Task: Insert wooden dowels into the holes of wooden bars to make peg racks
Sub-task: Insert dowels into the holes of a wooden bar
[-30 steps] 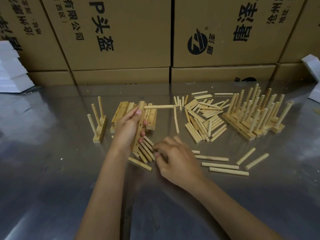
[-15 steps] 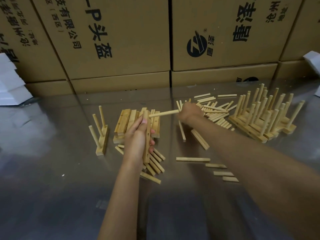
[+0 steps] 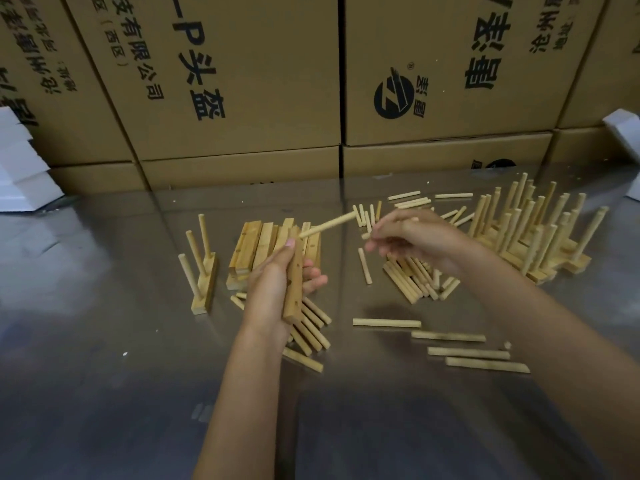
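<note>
On the shiny grey metal table (image 3: 104, 358), nearest the camera, four loose pale wooden dowels (image 3: 467, 353) are lying in a staggered row, waiting to be used. Just beyond, the left hand (image 3: 273, 289) is gripping a light-brown drilled wooden bar (image 3: 295, 282) upright; one inserted dowel (image 3: 327, 224) is sticking out sideways from its top hole, while the lower holes are showing bare, so this rack looks about a third done. The right hand (image 3: 415, 237) is hovering over the scattered heap of dowels (image 3: 415, 278), fingers curled and seemingly pinching a fresh one, though blur is making that uncertain. Further back, a stack of unfilled flat wooden bars (image 3: 263, 247) is remaining, with one finished three-peg rack (image 3: 202, 271) standing at the left and a crowded cluster of finished racks (image 3: 533, 230) at the far right. Compared with half a second ago, the right hand is drawing back from the far heap towards the held bar
</note>
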